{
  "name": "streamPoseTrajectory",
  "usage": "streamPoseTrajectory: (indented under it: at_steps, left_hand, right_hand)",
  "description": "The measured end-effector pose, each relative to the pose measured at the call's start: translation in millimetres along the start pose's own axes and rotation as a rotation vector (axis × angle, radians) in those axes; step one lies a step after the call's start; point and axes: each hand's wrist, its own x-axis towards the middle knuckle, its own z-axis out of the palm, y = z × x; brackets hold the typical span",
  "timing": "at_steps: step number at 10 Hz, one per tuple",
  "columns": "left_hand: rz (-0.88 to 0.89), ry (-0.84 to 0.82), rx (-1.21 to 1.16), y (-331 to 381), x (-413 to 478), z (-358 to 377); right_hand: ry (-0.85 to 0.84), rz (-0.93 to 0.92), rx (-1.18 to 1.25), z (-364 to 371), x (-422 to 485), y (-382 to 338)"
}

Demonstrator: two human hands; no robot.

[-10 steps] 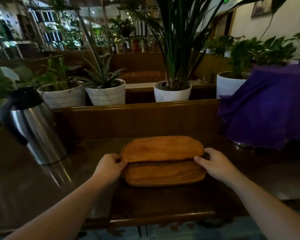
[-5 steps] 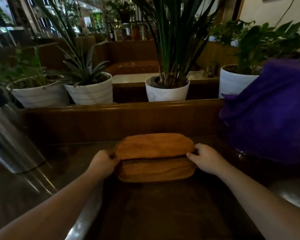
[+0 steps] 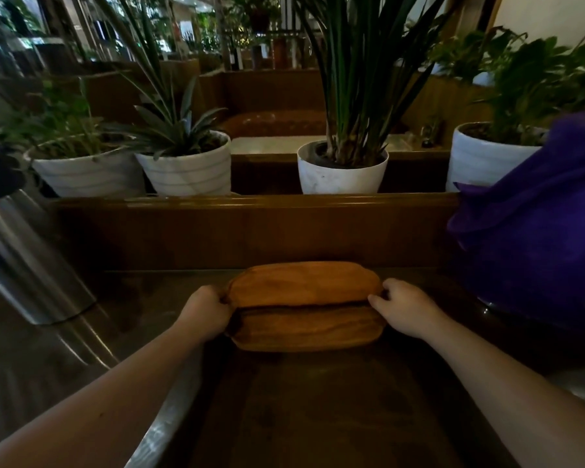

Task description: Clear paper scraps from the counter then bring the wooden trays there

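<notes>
The wooden trays [image 3: 304,305], stacked, sit on the dark bench [image 3: 318,400], now nearer its rear wall than half a second ago. Left hand [image 3: 205,312] grips the stack's left end, right hand [image 3: 407,307] the right end; fingers of both are closed on the edges, as before. The steel flask [image 3: 21,258] has slid further left in view; the purple cloth [image 3: 537,224] remains at right.

**Both hands on the stacked trays**

At lower centre, the wooden trays [image 3: 304,307] lay stacked on the dark bench [image 3: 318,410]. The left hand [image 3: 207,314] gripped their left end, the right hand [image 3: 406,307] their right. A purple cloth [image 3: 534,238] sat at right, a steel jug [image 3: 24,258] at left.
</notes>
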Motion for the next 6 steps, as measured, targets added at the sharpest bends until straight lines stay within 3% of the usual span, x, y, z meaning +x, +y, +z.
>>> streamPoseTrajectory:
  at_steps: [3,5,6]
  left_hand:
    - [0.058,0.002,0.069,-8,2,2]
    - [0.226,-0.064,0.439,-13,-3,-4]
    - [0.309,-0.021,0.573,-15,-3,-12]
  right_hand:
    - [0.032,0.021,-0.088,9,-1,-5]
    - [0.072,0.053,-0.196,11,-17,-14]
    - [0.110,0.000,-0.308,9,-26,-31]
